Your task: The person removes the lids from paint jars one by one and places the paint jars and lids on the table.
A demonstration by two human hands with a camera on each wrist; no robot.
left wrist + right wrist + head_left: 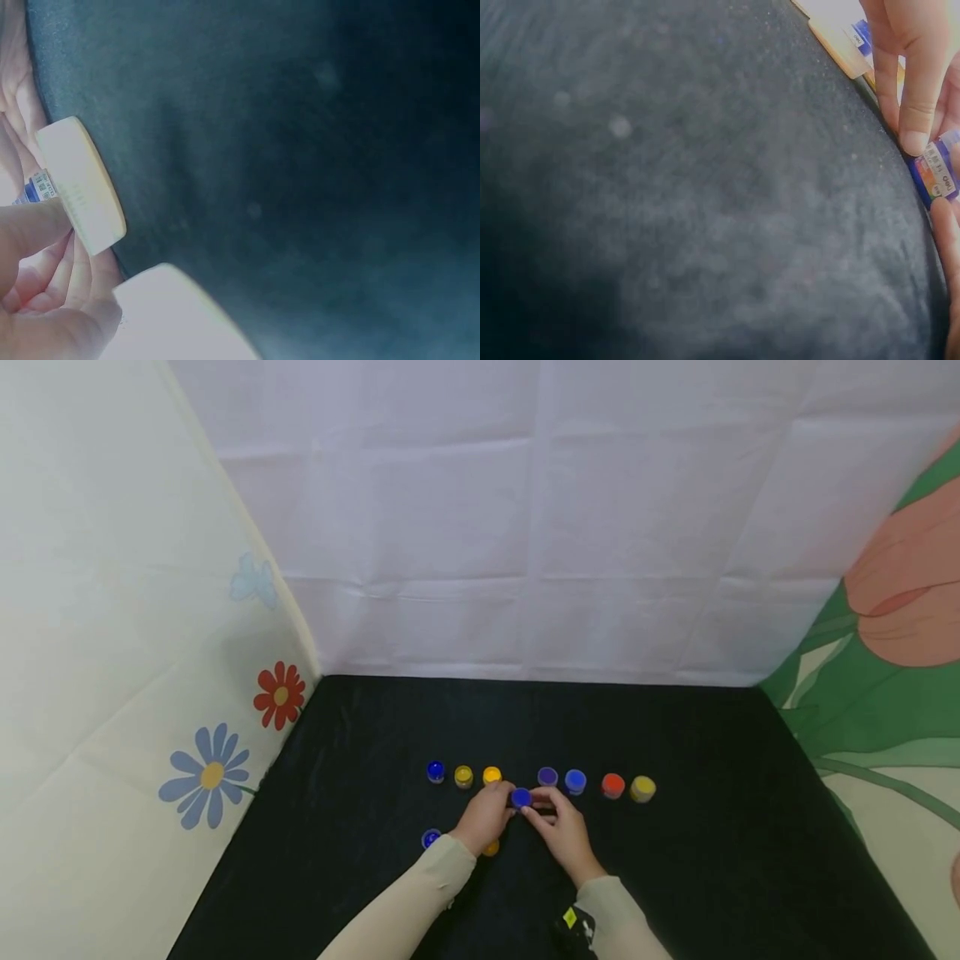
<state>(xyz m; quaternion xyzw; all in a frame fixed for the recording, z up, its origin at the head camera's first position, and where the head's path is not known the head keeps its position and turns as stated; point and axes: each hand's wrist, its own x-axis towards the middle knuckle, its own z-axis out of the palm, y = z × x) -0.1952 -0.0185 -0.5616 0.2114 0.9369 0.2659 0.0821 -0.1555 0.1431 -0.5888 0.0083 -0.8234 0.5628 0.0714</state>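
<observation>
A small paint jar with a blue lid (521, 797) is held between both hands over the black cloth. My left hand (482, 818) grips its left side, and the fingers of my right hand (567, 839) pinch it from the right. The right wrist view shows the labelled side of the jar (934, 174), with fingertips pressed against it from above and below. Only a sliver of its blue and label (39, 187) shows in the left wrist view, mostly hidden by fingers. Directly behind the left hand stands an orange-yellow jar (491, 774).
Back row jars include dark blue (435, 771), yellow (463, 777), purple (547, 777), lighter blue (576, 782), red (612, 786) and pale yellow (642, 789). Nearer are another blue jar (431, 837) and a partly hidden orange one (491, 848). A white curtain (525, 568) hangs behind.
</observation>
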